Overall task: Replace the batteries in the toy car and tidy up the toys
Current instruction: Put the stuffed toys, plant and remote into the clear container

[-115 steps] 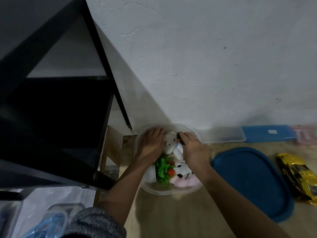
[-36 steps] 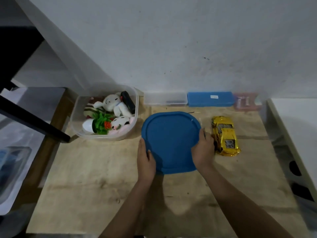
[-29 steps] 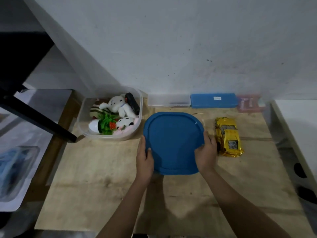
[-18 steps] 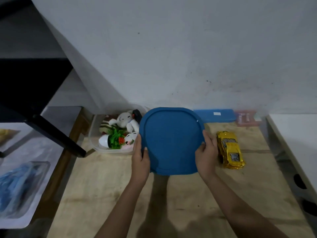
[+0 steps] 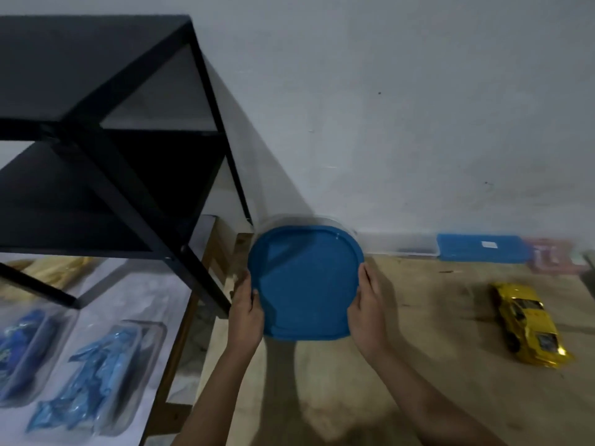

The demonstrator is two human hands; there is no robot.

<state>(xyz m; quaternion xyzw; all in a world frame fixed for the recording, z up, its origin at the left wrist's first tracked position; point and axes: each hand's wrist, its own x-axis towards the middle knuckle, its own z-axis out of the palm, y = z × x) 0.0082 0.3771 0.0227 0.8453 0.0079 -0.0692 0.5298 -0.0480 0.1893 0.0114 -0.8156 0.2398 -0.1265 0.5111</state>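
Two hands gripping smooth rounded blue plastic lid (image 5: 306, 281)

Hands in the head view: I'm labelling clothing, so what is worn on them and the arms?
Nothing that shows. The left hand and right hand are bare, without gloves, rings or watch, and both forearms are sleeveless down to the picture's edge.

blue lid (image 5: 306, 281); yellow toy car (image 5: 528, 323); black shelf (image 5: 96, 130); white wall (image 5: 402, 107)
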